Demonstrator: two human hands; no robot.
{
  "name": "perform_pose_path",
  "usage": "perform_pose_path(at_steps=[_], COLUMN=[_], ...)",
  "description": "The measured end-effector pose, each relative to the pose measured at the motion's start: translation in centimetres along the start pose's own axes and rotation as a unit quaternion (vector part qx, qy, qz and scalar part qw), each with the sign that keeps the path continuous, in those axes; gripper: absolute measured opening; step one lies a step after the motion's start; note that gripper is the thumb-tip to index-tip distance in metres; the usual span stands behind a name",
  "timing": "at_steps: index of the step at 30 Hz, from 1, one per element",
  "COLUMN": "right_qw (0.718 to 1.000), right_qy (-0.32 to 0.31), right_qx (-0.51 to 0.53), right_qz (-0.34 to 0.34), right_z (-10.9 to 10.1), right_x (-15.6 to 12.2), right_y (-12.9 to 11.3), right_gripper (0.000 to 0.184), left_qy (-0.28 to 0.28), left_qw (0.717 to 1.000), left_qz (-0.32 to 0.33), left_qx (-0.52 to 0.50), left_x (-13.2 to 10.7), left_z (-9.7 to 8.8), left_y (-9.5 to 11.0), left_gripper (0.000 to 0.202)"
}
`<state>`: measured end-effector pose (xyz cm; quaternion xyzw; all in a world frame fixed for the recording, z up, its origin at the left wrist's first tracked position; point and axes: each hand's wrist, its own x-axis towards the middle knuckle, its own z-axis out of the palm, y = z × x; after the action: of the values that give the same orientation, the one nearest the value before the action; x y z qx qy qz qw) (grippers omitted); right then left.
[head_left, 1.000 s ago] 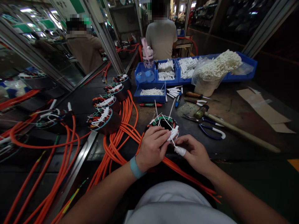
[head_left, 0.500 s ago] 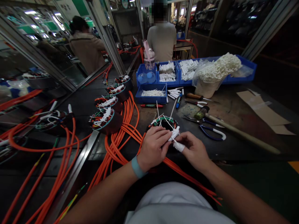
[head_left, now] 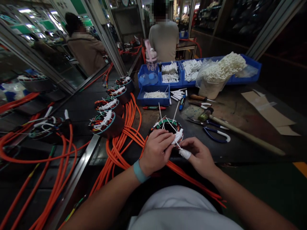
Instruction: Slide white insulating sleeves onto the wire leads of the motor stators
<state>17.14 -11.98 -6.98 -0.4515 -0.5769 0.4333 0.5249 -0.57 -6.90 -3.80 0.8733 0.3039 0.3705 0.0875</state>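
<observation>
- Pinched between thumb and forefinger of my right hand [head_left: 202, 156] is a thin white cord [head_left: 177, 145], so this grip is narrow; white wrapping [head_left: 185, 154] covers the thumb.
- With my left hand [head_left: 157, 148] I hold the white sleeve [head_left: 177, 136], fingers bent over it; a teal wristband [head_left: 139, 171] is on this arm.
- Both hands are at the near rim of a wire-wound stator [head_left: 177, 124], just below the centre of the frame, on the dark workbench [head_left: 240, 153].
- Orange cables [head_left: 129, 118] pass left of it, and four similar stators [head_left: 105, 124] stand in a row at centre left.
- Above the centre, a small blue tray [head_left: 153, 101] holds thin white sticks; a red marker [head_left: 154, 108] lies just before it.
- Right of centre I see blue-and-white-handled pliers [head_left: 212, 138] beside a long-handled hammer [head_left: 249, 136].
</observation>
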Motion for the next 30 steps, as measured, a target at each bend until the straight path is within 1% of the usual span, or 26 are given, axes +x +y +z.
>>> perform_pose_path(at_steps=[7,11,14,18,24,30], right_qw=[1.0,1.0,1.0,1.0,1.0,1.0], right_qy=[-0.012,-0.009,-0.004,0.0,0.004,0.001], right_qx=[0.009,0.002,0.003,0.008,0.005,0.007], right_qz=[-0.005,-0.001,-0.002,-0.004,0.005,-0.004], right_z=[-0.12,-0.1,-0.05,0.01,-0.04,-0.05], right_x=[-0.42,-0.54,-0.52,-0.48,-0.53,-0.6], right_y=[-0.33,-0.3,-0.28,-0.28,-0.26,-0.19], right_gripper=[0.013,0.014,0.014,0.013,0.014,0.014], left_qy=[-0.007,-0.014,-0.022,-0.033,-0.031,-0.03], left_qw=[1.0,0.998,0.992,0.973,0.962,0.944], left_qz=[0.005,0.014,0.051,0.108,0.139,0.189], left_qx=[0.014,0.057,0.117,0.2,0.232,0.268], left_x=[-0.01,-0.02,-0.06,-0.18,-0.35,-0.29], left_z=[-0.04,-0.22,-0.4,-0.51,-0.59,-0.82], left_y=[-0.07,0.12,0.37,0.65,0.66,0.65], left_gripper=[0.029,0.029,0.029,0.029,0.03,0.029])
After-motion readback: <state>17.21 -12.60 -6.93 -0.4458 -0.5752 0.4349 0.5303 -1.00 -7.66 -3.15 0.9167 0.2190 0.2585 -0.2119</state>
